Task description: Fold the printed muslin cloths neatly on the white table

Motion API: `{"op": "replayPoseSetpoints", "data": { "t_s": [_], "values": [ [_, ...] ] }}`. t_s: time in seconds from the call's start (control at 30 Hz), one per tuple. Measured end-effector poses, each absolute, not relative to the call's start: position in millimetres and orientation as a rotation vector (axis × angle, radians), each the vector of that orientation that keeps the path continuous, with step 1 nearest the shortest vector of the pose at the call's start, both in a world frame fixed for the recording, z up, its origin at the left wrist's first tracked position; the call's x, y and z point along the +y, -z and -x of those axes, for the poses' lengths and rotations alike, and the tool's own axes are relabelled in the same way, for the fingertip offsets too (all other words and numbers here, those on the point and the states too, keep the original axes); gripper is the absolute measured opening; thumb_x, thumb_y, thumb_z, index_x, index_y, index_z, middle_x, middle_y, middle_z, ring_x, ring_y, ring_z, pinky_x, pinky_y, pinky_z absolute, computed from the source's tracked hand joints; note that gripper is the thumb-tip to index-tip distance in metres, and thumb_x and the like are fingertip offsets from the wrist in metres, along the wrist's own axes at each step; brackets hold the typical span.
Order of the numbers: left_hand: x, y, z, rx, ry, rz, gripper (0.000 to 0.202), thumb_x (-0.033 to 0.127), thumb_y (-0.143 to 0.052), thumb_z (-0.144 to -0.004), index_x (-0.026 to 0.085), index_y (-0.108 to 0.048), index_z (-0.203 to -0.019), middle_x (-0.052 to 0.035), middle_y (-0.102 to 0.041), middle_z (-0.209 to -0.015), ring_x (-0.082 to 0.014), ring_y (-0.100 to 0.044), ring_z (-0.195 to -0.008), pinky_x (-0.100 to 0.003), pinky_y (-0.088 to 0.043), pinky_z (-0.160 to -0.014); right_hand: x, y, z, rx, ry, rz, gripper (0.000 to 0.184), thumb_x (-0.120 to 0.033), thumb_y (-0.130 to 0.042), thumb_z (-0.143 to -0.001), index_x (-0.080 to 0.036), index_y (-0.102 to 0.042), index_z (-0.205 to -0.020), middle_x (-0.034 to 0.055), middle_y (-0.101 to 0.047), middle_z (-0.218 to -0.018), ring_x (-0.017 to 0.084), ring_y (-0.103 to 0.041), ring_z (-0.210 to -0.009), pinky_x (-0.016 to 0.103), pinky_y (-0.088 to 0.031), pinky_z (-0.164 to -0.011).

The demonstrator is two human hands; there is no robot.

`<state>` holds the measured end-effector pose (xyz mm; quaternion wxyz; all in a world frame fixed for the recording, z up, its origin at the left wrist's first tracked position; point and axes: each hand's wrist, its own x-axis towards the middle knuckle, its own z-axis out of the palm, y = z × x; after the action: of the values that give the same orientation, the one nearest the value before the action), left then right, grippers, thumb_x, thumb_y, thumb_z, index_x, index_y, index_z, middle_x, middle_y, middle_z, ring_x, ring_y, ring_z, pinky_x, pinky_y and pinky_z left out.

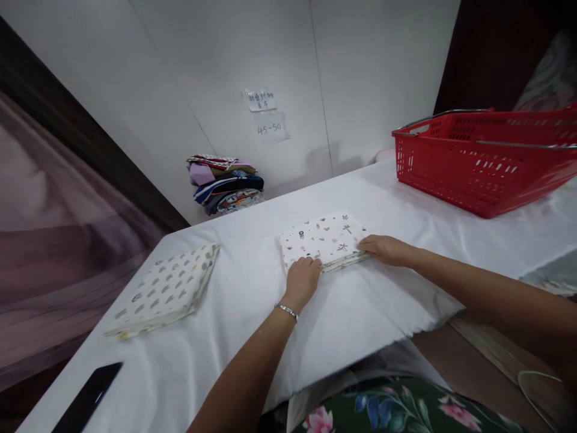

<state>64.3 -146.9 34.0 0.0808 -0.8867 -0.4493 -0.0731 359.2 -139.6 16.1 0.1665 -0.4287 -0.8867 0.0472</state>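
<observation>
A folded white cloth [322, 237] printed with small palm trees and animals lies flat on the white-covered table. My left hand [304, 276], with a bracelet at the wrist, has its fingers curled over the cloth's near edge, left of its middle. At the right near corner my right hand [386, 248] pinches the folded layers between thumb and fingers. Farther left on the table rests a second folded cloth [169, 288], cream with grey cloud-like shapes; neither hand touches it.
A red plastic basket [491, 174] with metal handles stands at the right rear. Beyond the table's back edge is a stack of folded clothes [228, 186] by the wall. A dark phone [88, 397] lies at the front left. Two paper notes [271, 127] hang on the wall.
</observation>
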Motion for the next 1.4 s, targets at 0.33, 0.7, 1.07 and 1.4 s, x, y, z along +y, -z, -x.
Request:
{"op": "replayPoseSetpoints", "data": {
  "t_s": [0.33,0.7,1.07,1.4],
  "values": [
    [-149.8,-35.4,-64.6,-1.238,0.228,2.679,0.023,0.022,-0.046,-0.087,0.02,-0.05,-0.11,-0.0052,-0.059,-0.101,-0.0203,-0.052,-0.093,-0.033,-0.04,-0.075,-139.5,-9.0,-352.3,-2.588,0.139,1.185,0.036,-0.016,-0.034,-0.087,-0.016,-0.06,-0.111,0.0118,-0.064,-0.107,0.023,-0.057,-0.099,0.039,-0.046,-0.083],
    [-145.2,-39.1,-66.4,-1.205,0.202,2.671,0.033,0.009,-0.043,-0.082,0.017,-0.048,-0.114,-0.007,-0.059,-0.095,-0.0209,-0.053,-0.089,-0.035,-0.038,-0.075,-152.4,-10.9,-358.2,-2.488,0.196,1.245,0.035,-0.017,-0.037,-0.085,-0.021,-0.059,-0.112,0.0089,-0.063,-0.111,0.022,-0.057,-0.099,0.035,-0.048,-0.08],
    [-153.1,-32.6,-64.7,-1.169,0.236,2.702,0.02,0.025,-0.046,-0.088,0.02,-0.051,-0.107,-0.0052,-0.058,-0.098,-0.021,-0.051,-0.092,-0.034,-0.039,-0.075,-154.1,-5.2,-357.3,-2.529,0.121,1.11,0.035,-0.017,-0.042,-0.083,-0.017,-0.057,-0.115,0.0105,-0.061,-0.109,0.022,-0.054,-0.103,0.042,-0.044,-0.089],
    [-146.5,-29.8,-65.9,-1.239,0.204,2.663,0.019,0.021,-0.04,-0.091,0.018,-0.052,-0.105,-0.0064,-0.059,-0.097,-0.0208,-0.052,-0.091,-0.034,-0.04,-0.074,-148.3,-9.9,-358.0,-2.536,0.154,1.139,0.034,-0.017,-0.036,-0.088,-0.019,-0.058,-0.115,0.0106,-0.064,-0.109,0.023,-0.057,-0.099,0.041,-0.044,-0.087]
  ]
}}
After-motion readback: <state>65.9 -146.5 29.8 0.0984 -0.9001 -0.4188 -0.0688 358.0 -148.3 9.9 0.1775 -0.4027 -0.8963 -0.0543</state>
